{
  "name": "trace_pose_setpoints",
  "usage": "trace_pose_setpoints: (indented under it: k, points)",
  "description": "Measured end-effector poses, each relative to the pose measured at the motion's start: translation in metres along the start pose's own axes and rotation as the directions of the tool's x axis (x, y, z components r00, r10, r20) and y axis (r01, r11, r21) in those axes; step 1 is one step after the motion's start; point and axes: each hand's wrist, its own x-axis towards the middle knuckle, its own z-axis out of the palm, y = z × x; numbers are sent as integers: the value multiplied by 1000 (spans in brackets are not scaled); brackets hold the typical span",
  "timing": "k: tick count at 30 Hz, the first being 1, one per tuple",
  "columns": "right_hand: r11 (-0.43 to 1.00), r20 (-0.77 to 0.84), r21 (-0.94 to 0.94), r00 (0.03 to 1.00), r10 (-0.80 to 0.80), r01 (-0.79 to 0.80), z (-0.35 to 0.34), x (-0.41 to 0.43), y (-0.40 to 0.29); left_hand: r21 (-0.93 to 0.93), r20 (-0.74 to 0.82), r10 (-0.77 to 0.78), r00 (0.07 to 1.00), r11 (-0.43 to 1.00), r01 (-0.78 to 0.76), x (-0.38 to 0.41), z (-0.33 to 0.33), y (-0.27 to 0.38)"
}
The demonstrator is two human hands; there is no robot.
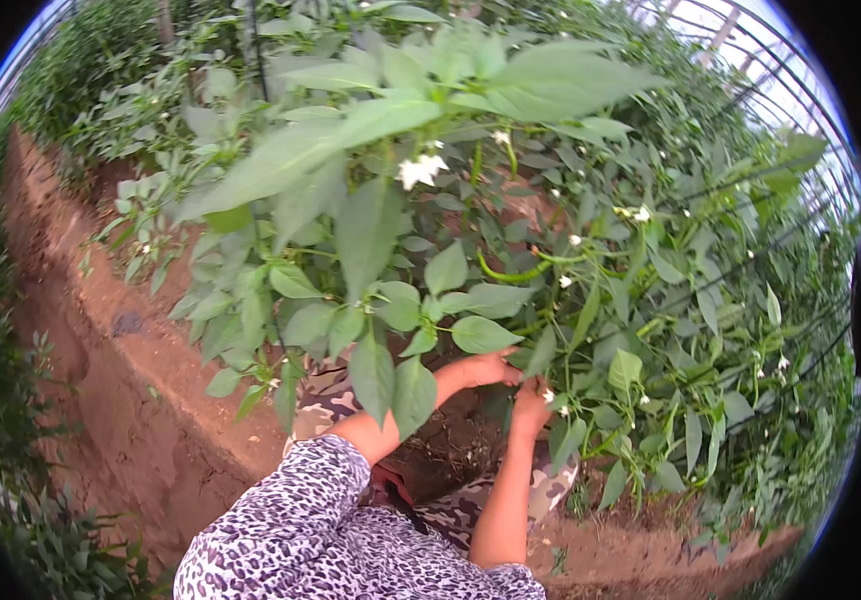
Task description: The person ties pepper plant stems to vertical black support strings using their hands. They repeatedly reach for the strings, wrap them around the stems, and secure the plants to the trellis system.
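Both my hands reach into the lower foliage of a chili pepper plant (475,300) with white flowers. My left hand (487,369) has its fingers bent at the stems, close to my right hand. Leaves partly cover my right hand (533,405), whose fingertips almost meet those of the left. What lies between the fingers is too small and too hidden to make out. Above the hands hangs a curved green chili pepper (509,276). A large white flower (421,171) and broad leaves sit near the camera.
Dense pepper plants (738,337) fill the right side, crossed by thin dark strings. A reddish soil ridge (168,375) runs along the left beside a sunken path. Curved greenhouse ribs (783,64) show at the upper right. My knees in camouflage trousers (453,506) flank the work spot.
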Motion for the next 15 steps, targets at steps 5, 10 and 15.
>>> trace_pose_setpoints:
  k: [5,10,15]
  points:
    - [950,-88,312,996,15,14,24,-6,19,44,33,50,998,998,-52,0,-3,-14]
    - [950,15,310,1000,24,-28,-4,-32,-46,141,-206,138,969,984,-110,-4,-1,-7]
    - [943,68,-77,945,-320,325,-8,-38,-71,311,-269,395,878,899,-309,18,-20,-23]
